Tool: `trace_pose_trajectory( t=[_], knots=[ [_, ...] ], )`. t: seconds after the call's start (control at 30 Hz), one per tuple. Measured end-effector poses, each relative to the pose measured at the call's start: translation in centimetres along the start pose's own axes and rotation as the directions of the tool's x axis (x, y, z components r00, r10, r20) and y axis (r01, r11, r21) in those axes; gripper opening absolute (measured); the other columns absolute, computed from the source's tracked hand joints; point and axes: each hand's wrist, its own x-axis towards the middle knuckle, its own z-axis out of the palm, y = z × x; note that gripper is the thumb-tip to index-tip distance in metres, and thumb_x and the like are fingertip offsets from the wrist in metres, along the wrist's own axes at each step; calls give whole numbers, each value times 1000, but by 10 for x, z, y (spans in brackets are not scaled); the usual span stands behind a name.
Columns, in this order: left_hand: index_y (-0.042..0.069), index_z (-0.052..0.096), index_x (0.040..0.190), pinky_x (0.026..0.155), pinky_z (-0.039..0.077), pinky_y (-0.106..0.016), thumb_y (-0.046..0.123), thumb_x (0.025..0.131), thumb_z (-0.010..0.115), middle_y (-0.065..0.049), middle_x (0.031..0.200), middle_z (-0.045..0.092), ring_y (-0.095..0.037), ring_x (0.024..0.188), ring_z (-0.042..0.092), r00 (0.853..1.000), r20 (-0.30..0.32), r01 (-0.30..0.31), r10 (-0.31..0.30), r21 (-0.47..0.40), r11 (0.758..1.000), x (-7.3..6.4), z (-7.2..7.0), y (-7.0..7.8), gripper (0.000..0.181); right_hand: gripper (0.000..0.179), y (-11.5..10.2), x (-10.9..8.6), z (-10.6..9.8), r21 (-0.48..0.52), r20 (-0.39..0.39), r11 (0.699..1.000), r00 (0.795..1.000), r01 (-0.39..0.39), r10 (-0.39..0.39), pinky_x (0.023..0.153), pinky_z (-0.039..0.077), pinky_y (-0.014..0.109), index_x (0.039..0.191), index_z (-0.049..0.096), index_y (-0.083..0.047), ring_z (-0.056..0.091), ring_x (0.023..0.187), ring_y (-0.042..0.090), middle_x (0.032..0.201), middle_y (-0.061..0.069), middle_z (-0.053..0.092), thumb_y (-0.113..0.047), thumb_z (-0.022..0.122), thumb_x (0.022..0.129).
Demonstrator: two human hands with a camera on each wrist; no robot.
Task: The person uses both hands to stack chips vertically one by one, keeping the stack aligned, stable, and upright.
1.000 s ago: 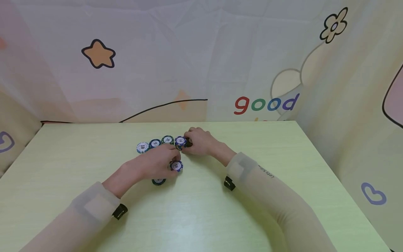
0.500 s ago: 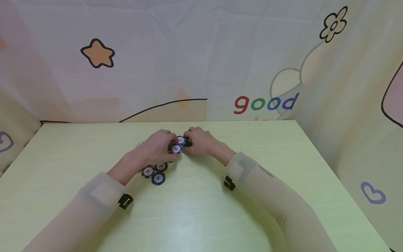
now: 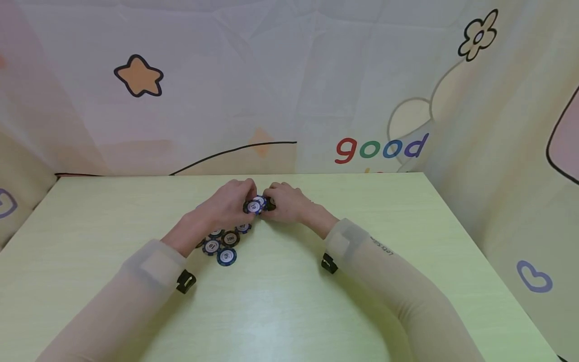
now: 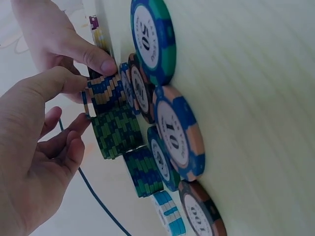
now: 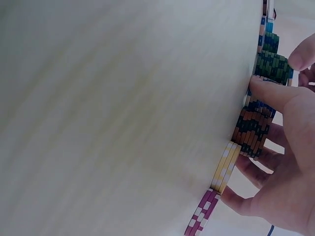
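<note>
My left hand pinches a blue-and-white poker chip between thumb and fingers, right at the top of a blue-and-orange chip stack. From the other side, my right hand holds round the stacks. In the right wrist view its thumb lies against a blue stack, and other fingers reach behind a brown-and-black stack. Beside the blue-and-orange stack in the left wrist view stand a green stack and a blue-and-green stack. The left hand covers part of the row in the head view.
Several loose chips lie nearer me, among them a 50 chip and a 100 chip. Short yellow and purple stacks continue the row, with a light blue stack at the other end. A printed curtain hangs behind the table.
My left hand has carried the chip away from me, from over the loose chips up to the stack by my right hand. The right hand has stayed in place.
</note>
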Motion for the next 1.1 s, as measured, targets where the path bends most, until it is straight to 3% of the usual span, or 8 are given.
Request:
trace_pose_trajectory(
  t=[0.23,0.53,0.7,0.87,1.1],
  knots=[
    [4,56,105,76,45,-36,9,81,80,-6,90,60,-25,87,49,1000,-3,-8,8,31,999,5,4,-1,35,44,0,0,-2,2,7,1000,1000,-5,5,90,49,52,123,67,-10,55,113,27,125,8,61,-43,74,94],
    [4,57,106,78,41,-39,11,85,80,-6,90,62,-27,86,48,1000,-16,24,-22,79,997,9,6,-2,32,45,0,1,0,-7,5,1000,1000,-4,4,89,50,50,123,67,-10,56,113,27,126,8,61,-43,74,94],
    [3,61,115,89,44,-47,16,88,79,-11,106,67,-30,97,53,1000,-15,24,-23,108,994,7,6,-1,35,47,0,1,0,-10,11,1000,1000,-5,5,89,50,50,125,67,-9,55,113,26,127,7,61,-43,74,94],
    [2,64,127,104,37,-57,30,90,81,-15,130,60,-34,122,49,996,11,85,-87,141,986,6,4,1,49,47,1,1,0,-16,7,1000,1000,0,0,89,50,51,125,66,-9,56,113,26,126,7,61,-44,73,94],
    [1,71,120,105,36,-57,33,90,81,-15,129,59,-34,123,49,990,30,132,-139,168,977,7,3,1,45,48,0,1,-1,-16,12,1000,1000,7,-7,89,51,52,126,66,-9,56,112,26,127,8,61,-44,73,95]
  ],
)
